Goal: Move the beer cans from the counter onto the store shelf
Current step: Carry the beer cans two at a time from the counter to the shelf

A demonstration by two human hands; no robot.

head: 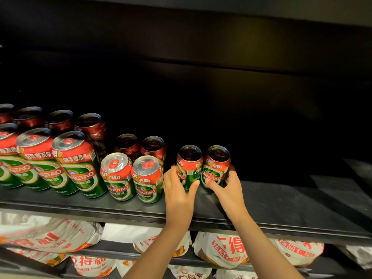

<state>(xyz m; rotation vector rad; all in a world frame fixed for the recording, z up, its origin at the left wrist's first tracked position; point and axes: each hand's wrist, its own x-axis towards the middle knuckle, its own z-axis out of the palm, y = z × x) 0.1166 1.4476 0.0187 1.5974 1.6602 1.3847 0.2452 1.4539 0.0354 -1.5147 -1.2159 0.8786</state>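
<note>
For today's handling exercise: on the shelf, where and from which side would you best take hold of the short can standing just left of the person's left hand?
Grip the short can round its label, below the top rim, coming from the open shelf front. It stands upright, its round side suits a wrapping hand, and neighbours crowd its left and back; the left hand holds another can on its right.

The tall Tsingtao can at the far left is cut by the frame edge, and the back-row cans behind it sit so deep in shadow that their labels can't be read. The left hand and right hand cover the lower parts of the two small cans they hold, so whether the bases rest on the shelf can't be told. Below, the white printed bags are half hidden by the shelf lip and both forearms, their red lettering blurred.
</note>
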